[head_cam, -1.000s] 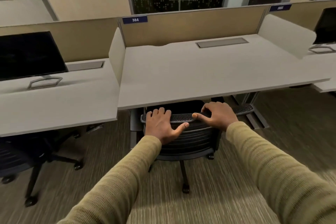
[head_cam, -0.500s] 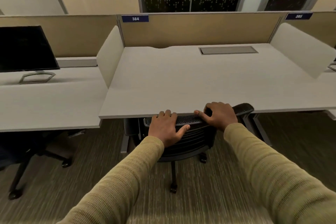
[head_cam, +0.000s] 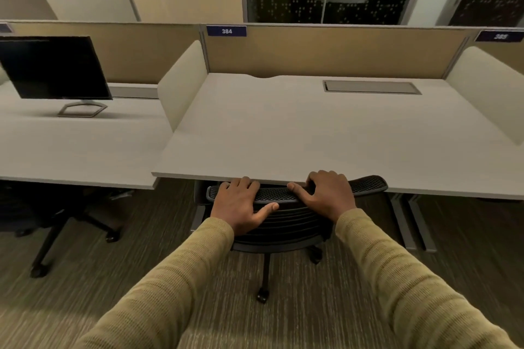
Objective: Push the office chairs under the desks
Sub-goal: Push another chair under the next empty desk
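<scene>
A black mesh-backed office chair [head_cam: 283, 224] stands at the front edge of the white desk [head_cam: 312, 136] labelled 384, its seat hidden beneath the desktop. My left hand [head_cam: 241, 207] grips the top rail of the chair back, fingers curled over the rail and thumb lying along its near side. My right hand [head_cam: 326, 195] grips the same rail further right, fingers wrapped over the top. The right end of the rail [head_cam: 368, 183] pokes out just under the desk edge.
A second black chair [head_cam: 51, 218] sits partly under the left desk [head_cam: 71, 150], which carries a dark monitor [head_cam: 54, 68]. Cream side dividers [head_cam: 184, 82] and a tan back panel [head_cam: 326, 51] bound the desk. Grey desk legs [head_cam: 411, 224] stand at right on the carpet.
The chair has rolled forward, so its back now meets the desk edge. Both hands kept their hold on the rail, and my view has moved closer to the desk.
</scene>
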